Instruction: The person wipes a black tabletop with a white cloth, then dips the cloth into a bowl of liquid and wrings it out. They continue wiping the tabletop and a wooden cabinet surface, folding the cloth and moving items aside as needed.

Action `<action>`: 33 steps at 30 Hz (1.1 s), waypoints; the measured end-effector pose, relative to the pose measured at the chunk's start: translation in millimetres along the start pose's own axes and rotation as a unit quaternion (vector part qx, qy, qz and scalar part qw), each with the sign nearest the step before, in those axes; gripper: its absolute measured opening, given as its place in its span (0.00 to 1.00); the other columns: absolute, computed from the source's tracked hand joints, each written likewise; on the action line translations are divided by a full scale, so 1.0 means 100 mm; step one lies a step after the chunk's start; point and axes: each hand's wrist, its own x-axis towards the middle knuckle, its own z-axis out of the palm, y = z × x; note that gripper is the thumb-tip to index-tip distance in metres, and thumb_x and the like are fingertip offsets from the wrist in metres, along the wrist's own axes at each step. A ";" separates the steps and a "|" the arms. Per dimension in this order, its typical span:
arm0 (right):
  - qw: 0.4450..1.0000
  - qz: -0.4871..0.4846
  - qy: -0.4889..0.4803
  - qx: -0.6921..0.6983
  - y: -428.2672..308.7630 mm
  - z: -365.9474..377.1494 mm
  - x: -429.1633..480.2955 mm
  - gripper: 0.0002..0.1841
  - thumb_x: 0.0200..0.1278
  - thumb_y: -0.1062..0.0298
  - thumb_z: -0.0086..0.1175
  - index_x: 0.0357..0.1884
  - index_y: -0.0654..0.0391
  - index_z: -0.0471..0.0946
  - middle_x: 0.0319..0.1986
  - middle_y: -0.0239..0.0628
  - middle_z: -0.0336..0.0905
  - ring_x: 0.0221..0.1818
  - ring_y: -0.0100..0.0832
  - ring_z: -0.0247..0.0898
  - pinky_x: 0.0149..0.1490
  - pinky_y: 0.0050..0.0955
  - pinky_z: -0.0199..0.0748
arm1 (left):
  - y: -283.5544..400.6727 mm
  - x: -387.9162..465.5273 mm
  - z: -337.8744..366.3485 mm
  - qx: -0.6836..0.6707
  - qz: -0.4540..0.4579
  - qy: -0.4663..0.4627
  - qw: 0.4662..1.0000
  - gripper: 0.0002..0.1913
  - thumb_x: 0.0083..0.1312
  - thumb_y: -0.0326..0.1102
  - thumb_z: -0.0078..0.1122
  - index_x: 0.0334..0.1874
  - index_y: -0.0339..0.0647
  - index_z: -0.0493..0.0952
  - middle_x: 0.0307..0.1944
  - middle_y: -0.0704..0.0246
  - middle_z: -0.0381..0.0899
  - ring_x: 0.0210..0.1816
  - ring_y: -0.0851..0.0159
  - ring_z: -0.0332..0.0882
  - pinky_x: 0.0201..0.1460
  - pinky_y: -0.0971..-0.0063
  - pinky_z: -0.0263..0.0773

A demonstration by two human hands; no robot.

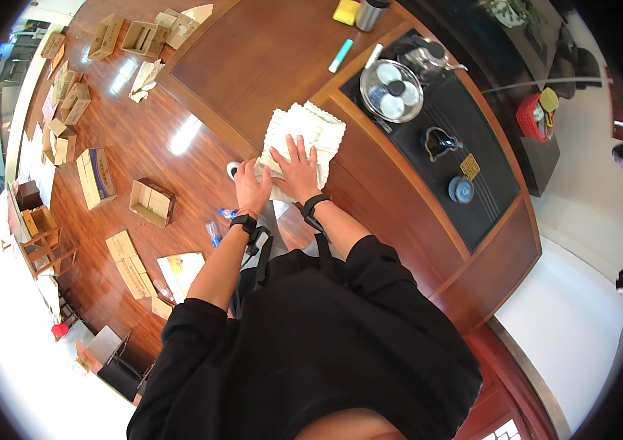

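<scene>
A cream-white ribbed cloth [303, 129], folded in layers, lies at the near left edge of a brown wooden table [223, 66]. My right hand [297, 173] rests on it palm down, fingers spread over its upper layer. At the cloth's lower left corner is my left hand [252, 187], with fingers bent over the edge; whether it pinches the fabric cannot be told. Beside the left fingertips, a small round white thing with a dark centre [232, 170] is partly covered.
A black tea tray [471, 220] holds a lidded glass-topped pot with cups [391, 91], a kettle [427, 58], a small pitcher [439, 144] and a blue lidded cup [461, 190]. A marker [341, 55] lies beyond. Cardboard boxes [152, 202] and plastic bottles [213, 234] litter the floor.
</scene>
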 end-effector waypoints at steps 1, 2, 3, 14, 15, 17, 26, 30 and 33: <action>1.000 0.005 0.004 -0.009 -0.08 0.04 0.22 0.43 0.56 0.41 0.70 0.76 0.30 0.68 0.82 0.45 0.44 0.84 0.53 0.33 0.78 0.69 0.37 | -0.06 0.18 -0.03 0.007 0.003 0.006 1.000 0.23 0.71 0.43 0.61 0.61 0.32 0.77 0.63 0.45 0.75 0.65 0.39 0.70 0.70 0.52 0.66; 1.000 0.010 0.007 -0.019 -0.17 0.10 0.45 0.43 0.56 0.41 0.70 0.76 0.30 0.68 0.82 0.45 0.43 0.84 0.53 0.33 0.78 0.69 0.36 | -0.14 0.36 -0.08 0.003 -0.010 -0.013 1.000 0.25 0.72 0.42 0.61 0.66 0.33 0.74 0.68 0.45 0.71 0.69 0.38 0.65 0.73 0.50 0.62; 0.999 0.014 0.017 -0.025 -0.27 0.16 0.66 0.43 0.56 0.42 0.70 0.76 0.30 0.67 0.82 0.45 0.43 0.84 0.54 0.33 0.78 0.69 0.36 | -0.22 0.55 -0.12 -0.012 0.006 0.001 1.000 0.26 0.71 0.43 0.61 0.66 0.33 0.73 0.69 0.44 0.69 0.70 0.37 0.65 0.73 0.49 0.62; 0.993 0.113 0.008 -0.032 -1.30 0.66 3.42 0.40 0.64 0.37 0.62 0.77 0.34 0.66 0.83 0.49 0.41 0.84 0.57 0.26 0.79 0.67 0.28 | -1.36 2.40 -1.15 -0.090 -0.046 -0.017 0.995 0.32 0.72 0.41 0.60 0.74 0.31 0.64 0.71 0.43 0.66 0.71 0.38 0.63 0.74 0.52 0.61; 0.993 0.106 0.031 -0.029 -1.39 0.73 3.68 0.39 0.65 0.37 0.61 0.77 0.34 0.66 0.83 0.50 0.40 0.85 0.57 0.25 0.80 0.66 0.26 | -1.47 2.51 -1.24 -0.103 -0.061 -0.006 0.993 0.30 0.72 0.41 0.60 0.72 0.30 0.67 0.70 0.43 0.68 0.70 0.39 0.65 0.74 0.52 0.62; 0.993 0.107 0.049 -0.018 -1.54 0.85 4.14 0.39 0.66 0.37 0.60 0.77 0.34 0.66 0.83 0.52 0.39 0.85 0.57 0.24 0.80 0.67 0.25 | -1.65 2.65 -1.41 -0.075 -0.054 0.021 0.995 0.28 0.73 0.41 0.60 0.69 0.29 0.69 0.67 0.43 0.70 0.69 0.40 0.67 0.74 0.53 0.63; 0.999 0.010 0.033 -0.036 -1.74 1.16 3.90 0.32 0.64 0.44 0.61 0.72 0.35 0.74 0.81 0.38 0.52 0.84 0.48 0.41 0.78 0.67 0.37 | -1.70 3.01 -1.46 -0.157 -0.150 0.033 0.976 0.27 0.75 0.43 0.57 0.68 0.28 0.71 0.65 0.44 0.73 0.68 0.41 0.68 0.72 0.54 0.64; 0.991 -0.020 -0.014 0.132 -1.88 1.08 3.17 0.31 0.69 0.47 0.60 0.70 0.50 0.74 0.77 0.36 0.62 0.83 0.40 0.47 0.79 0.60 0.42 | -1.60 2.96 -1.41 -0.124 -0.193 0.067 0.971 0.30 0.76 0.46 0.55 0.70 0.28 0.70 0.64 0.43 0.76 0.66 0.43 0.72 0.70 0.55 0.66; 0.796 0.150 -0.095 0.579 -1.78 0.72 2.89 0.32 0.77 0.44 0.53 0.70 0.59 0.72 0.69 0.44 0.73 0.77 0.39 0.58 0.78 0.47 0.53 | -1.52 2.89 -1.46 -0.276 -0.223 0.043 0.934 0.30 0.77 0.51 0.52 0.68 0.28 0.72 0.62 0.48 0.78 0.64 0.49 0.75 0.68 0.58 0.67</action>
